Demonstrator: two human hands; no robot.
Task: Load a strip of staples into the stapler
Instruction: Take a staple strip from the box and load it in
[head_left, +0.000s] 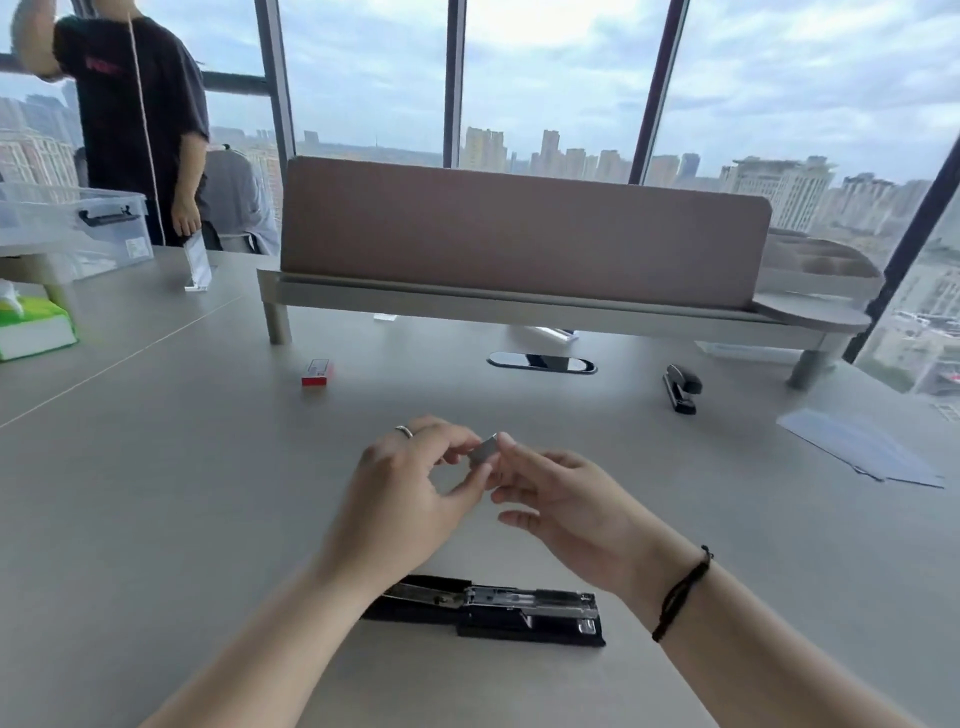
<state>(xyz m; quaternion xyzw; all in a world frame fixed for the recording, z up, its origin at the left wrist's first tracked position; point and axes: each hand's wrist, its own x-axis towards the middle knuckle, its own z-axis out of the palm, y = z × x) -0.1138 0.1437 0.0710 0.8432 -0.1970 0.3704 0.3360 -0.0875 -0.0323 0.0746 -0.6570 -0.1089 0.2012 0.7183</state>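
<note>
I am holding a small grey block of staples (484, 453) up over the table (208, 467), pinching it between both hands. My left hand (410, 483) is gripping it with thumb and fingertips from the left, and my right hand (561, 493) is closing on it from the right with the forefinger lying along its top edge, so both hands are together and clamped on the staples, with the lower fingers of my right hand curling loose beneath. The block is tilting, its short visible face turned toward me; its long axis I cannot make out, since my fingers are covering most of it. I am wearing a ring (404, 431) on my left hand and a dark cord bracelet (680, 592) on my right wrist. The stapler (498, 610) is lying flat on the table nearer to me, below my hands and between my forearms, swung fully open with its long axis running left to right: the black top arm is stretching out to the left and the shiny metal magazine channel is facing up and pointing right. Farther out, a red and white staple box (317, 373) is resting to the left, a second black stapler (681, 388) is sitting closed to the right, and some sheets of paper (862, 451) are lying at the far right.
</note>
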